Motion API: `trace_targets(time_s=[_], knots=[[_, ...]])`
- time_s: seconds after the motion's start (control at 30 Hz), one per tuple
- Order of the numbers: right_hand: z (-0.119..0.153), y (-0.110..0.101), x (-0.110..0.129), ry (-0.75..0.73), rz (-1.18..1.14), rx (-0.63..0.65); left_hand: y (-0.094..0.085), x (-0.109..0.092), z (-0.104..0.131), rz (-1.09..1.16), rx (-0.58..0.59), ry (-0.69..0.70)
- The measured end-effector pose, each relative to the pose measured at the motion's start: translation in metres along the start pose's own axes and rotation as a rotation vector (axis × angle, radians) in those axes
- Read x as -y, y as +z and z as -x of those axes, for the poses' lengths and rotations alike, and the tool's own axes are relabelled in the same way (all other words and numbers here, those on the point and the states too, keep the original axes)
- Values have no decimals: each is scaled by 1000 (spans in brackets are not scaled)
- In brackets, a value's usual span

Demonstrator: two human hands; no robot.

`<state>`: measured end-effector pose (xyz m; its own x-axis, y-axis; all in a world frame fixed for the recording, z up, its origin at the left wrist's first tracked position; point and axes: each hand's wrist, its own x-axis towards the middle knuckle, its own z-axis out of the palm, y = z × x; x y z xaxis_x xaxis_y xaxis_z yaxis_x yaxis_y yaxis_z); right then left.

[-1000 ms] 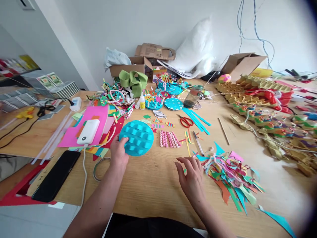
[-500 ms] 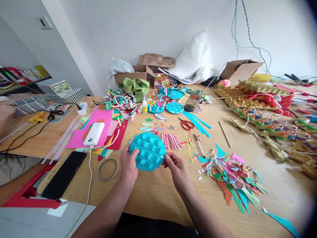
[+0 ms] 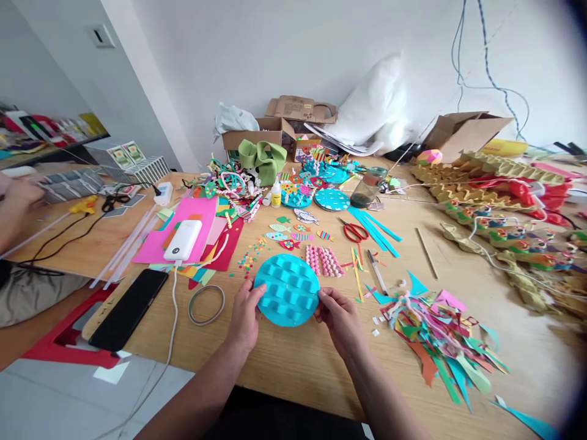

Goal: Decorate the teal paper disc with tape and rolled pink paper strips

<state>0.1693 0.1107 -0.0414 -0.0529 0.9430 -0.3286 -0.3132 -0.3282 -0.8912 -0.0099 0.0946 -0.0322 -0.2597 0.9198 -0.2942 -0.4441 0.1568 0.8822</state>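
Observation:
A round blue paper disc (image 3: 287,291) with rows of raised paper loops is held over the table's front part. My left hand (image 3: 246,311) grips its left edge, the thumb on top and the other fingers underneath. At the right edge, my right hand (image 3: 340,315) pinches the rim between thumb and fingers. Just beyond the disc lie pink and white twisted strips (image 3: 323,261). Several colourful paper fish (image 3: 301,237) are spread behind them. Small coloured paper dots (image 3: 250,256) are scattered to the disc's upper left.
Red-handled scissors (image 3: 355,231), a pen (image 3: 378,273) and blue strips (image 3: 373,231) lie right of centre. Paper scraps (image 3: 440,336) pile at right. A tape roll (image 3: 206,305), black phone (image 3: 129,310) and white power bank (image 3: 184,241) are on the left. A glue bottle (image 3: 276,194) stands behind.
The view has swung slightly left, so everything sits farther right. My left thumb has drawn back toward the disc's edge. A small white spot near the disc's right rim no longer shows.

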Motion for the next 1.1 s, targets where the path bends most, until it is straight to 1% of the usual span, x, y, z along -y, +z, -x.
trace_targets(time_s=[0.17, 0.3, 0.4, 0.5, 0.57, 0.73, 0.83, 0.93, 1.1], knots=[[1, -13, 4, 58, 83, 1, -19, -3, 9, -47, 40, -72], [5, -22, 4, 96, 225, 23, -33, -6, 18, -185, 82, -144], [8, -26, 2, 93, 344, 34, -38, -7, 22, -271, 108, -200], [10, -30, -1, 73, 430, 38, -38, -8, 24, -320, 135, -230], [10, -32, -3, 48, 471, 37, -37, -9, 23, -338, 131, -232], [6, -31, -4, -29, 551, 29, -34, -10, 16, -409, 106, -193], [2, -27, -4, -13, 572, 34, -34, -11, 8, -473, 101, -161], [-1, -23, -3, 7, 563, 24, -34, -10, -2, -534, 103, -159], [-1, -20, -1, 14, 536, 10, -36, -5, -12, -676, 99, -115]])
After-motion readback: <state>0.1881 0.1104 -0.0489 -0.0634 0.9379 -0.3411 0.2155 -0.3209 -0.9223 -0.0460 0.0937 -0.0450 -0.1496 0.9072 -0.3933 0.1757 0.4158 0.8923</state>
